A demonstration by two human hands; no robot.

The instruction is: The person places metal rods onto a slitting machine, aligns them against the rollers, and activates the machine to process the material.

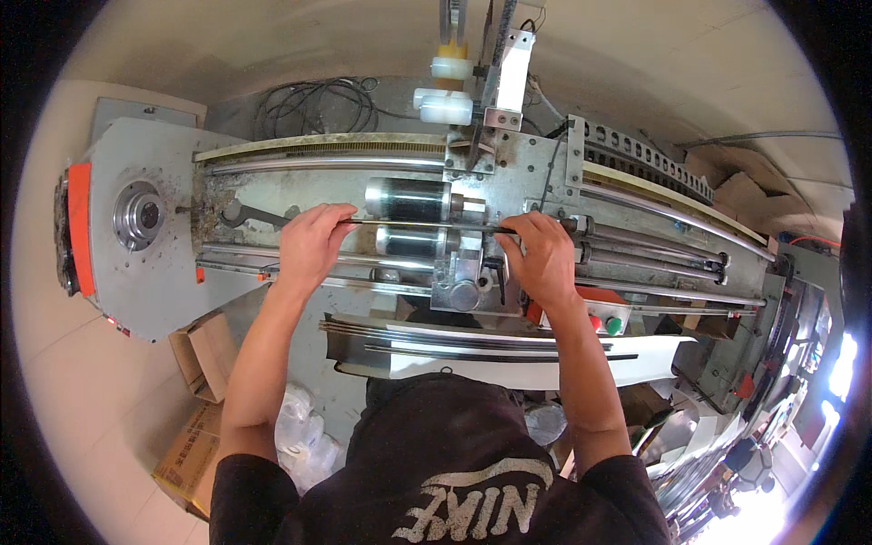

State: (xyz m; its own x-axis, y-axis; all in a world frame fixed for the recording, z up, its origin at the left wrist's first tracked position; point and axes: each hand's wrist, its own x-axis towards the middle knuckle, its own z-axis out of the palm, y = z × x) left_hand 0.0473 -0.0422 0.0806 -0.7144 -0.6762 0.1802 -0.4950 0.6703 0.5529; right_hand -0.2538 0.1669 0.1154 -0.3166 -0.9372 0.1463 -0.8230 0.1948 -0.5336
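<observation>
A thin dark metal rod [413, 223] stretches level between my two hands, above a long grey machine. My left hand [312, 243] pinches its left end with thumb and forefinger. Near its right end, the fingers of my right hand [543, 257] are closed round it, beside the metal carriage [472, 291]. Just behind the rod lies a dark, shiny roller [404, 197], and a second roller [409, 242] sits just in front. Whether the rod touches either roller, I cannot tell. An open-ended wrench [247, 216] lies on the machine bed left of my left hand.
In front of me, a white tray [418, 365] carries several long dark rods [481, 348]. A control box with a red button and a green button [614, 325] stands by my right forearm. Cardboard boxes [193, 454] and clear plastic bags [304, 429] are at lower left. Coiled cable [318, 104] lies behind.
</observation>
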